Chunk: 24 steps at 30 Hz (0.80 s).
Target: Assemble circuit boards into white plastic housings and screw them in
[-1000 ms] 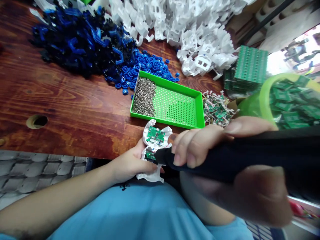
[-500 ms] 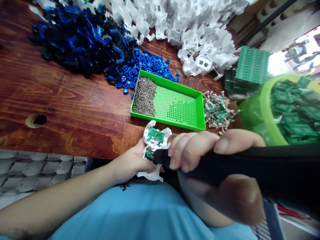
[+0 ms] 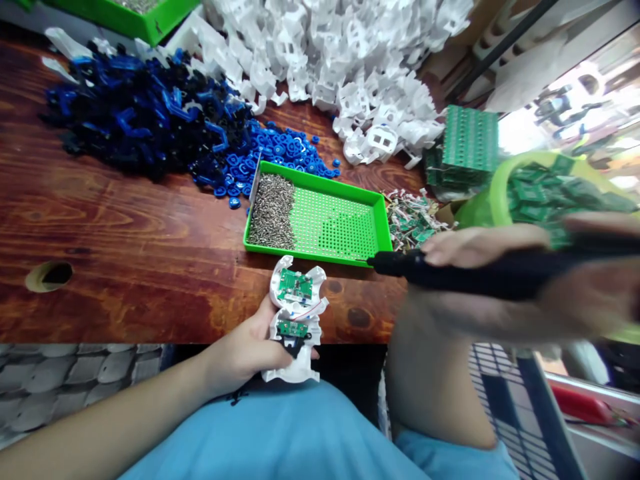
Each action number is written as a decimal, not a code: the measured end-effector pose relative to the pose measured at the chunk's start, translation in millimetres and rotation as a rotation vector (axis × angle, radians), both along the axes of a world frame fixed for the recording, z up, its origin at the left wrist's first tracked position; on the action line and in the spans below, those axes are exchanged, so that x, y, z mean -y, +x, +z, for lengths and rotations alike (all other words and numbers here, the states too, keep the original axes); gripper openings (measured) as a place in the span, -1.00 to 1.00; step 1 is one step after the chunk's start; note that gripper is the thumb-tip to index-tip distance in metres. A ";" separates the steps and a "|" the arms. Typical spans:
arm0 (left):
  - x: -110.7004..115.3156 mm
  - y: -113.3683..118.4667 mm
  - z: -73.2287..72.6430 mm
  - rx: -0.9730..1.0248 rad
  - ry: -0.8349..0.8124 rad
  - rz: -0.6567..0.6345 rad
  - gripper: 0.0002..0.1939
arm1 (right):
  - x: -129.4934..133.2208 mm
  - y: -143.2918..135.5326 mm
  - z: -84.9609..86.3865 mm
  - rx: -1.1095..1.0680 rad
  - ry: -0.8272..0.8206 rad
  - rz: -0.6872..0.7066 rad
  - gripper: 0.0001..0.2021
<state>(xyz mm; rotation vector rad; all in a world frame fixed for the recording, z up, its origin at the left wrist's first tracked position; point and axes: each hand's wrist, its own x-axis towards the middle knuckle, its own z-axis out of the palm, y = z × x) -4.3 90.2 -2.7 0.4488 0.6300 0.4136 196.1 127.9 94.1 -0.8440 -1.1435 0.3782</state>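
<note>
My left hand [image 3: 250,350] grips a white plastic housing [image 3: 301,368] at the table's front edge, thumb across its lower part. Inside the housing sit a green circuit board [image 3: 296,287] at the top, a smaller board below it and a black plastic piece [image 3: 293,343]. My right hand [image 3: 480,280], smeared by motion, is wrapped round a black electric screwdriver [image 3: 480,272] held nearly level. Its thin bit points left, at the near right corner of a green perforated tray [image 3: 345,187]. Small metal screws [image 3: 273,210] are heaped at the tray's left end.
Behind the tray lie blue discs [image 3: 280,150], black and blue plastic parts [image 3: 150,120] and a large heap of white housings [image 3: 325,53]. To its right are wired boards [image 3: 415,217], stacked green panels [image 3: 470,140] and a green bucket [image 3: 495,193] of boards. A hole [image 3: 50,276] pierces the tabletop.
My right hand has drawn the screwdriver up and right, away from the white housing, to the tray's near right corner. The black piece inside the housing now shows. The whole view has shifted.
</note>
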 end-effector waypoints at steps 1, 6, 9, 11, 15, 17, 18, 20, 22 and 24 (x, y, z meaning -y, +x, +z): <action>-0.9 0.2 -0.7 0.005 -0.011 -0.009 -0.22 | -12.6 3.5 -10.0 -0.037 0.094 -0.029 -0.88; -4.4 1.2 -2.5 0.022 -0.053 -0.041 -0.27 | -48.0 12.8 -48.0 -0.023 0.059 -0.110 -0.89; -4.6 0.7 -2.9 0.026 -0.074 -0.050 -0.26 | -48.7 14.3 -54.3 0.017 0.052 -0.113 -0.90; -4.9 0.8 -2.5 0.025 -0.090 -0.050 -0.24 | -47.6 14.7 -55.3 0.020 0.047 -0.117 -0.89; -5.8 2.5 -0.3 0.024 -0.088 -0.036 -0.24 | -46.9 15.1 -56.2 0.035 0.029 -0.143 -0.90; -5.6 2.9 0.6 0.025 -0.084 -0.031 -0.25 | -46.5 14.9 -56.7 0.075 0.012 -0.153 -0.91; -5.2 2.7 0.7 0.029 -0.091 -0.027 -0.26 | -46.3 14.8 -57.0 0.101 0.005 -0.160 -0.91; -4.4 2.1 0.4 0.037 -0.102 -0.021 -0.27 | -46.2 14.3 -57.5 0.144 0.000 -0.180 -0.91; -4.0 1.6 -0.5 0.040 -0.102 -0.026 -0.27 | -46.6 13.8 -58.1 0.163 0.011 -0.196 -0.92; -4.3 1.8 -1.4 0.034 -0.080 -0.033 -0.26 | -47.5 13.3 -59.0 0.157 0.029 -0.189 -0.94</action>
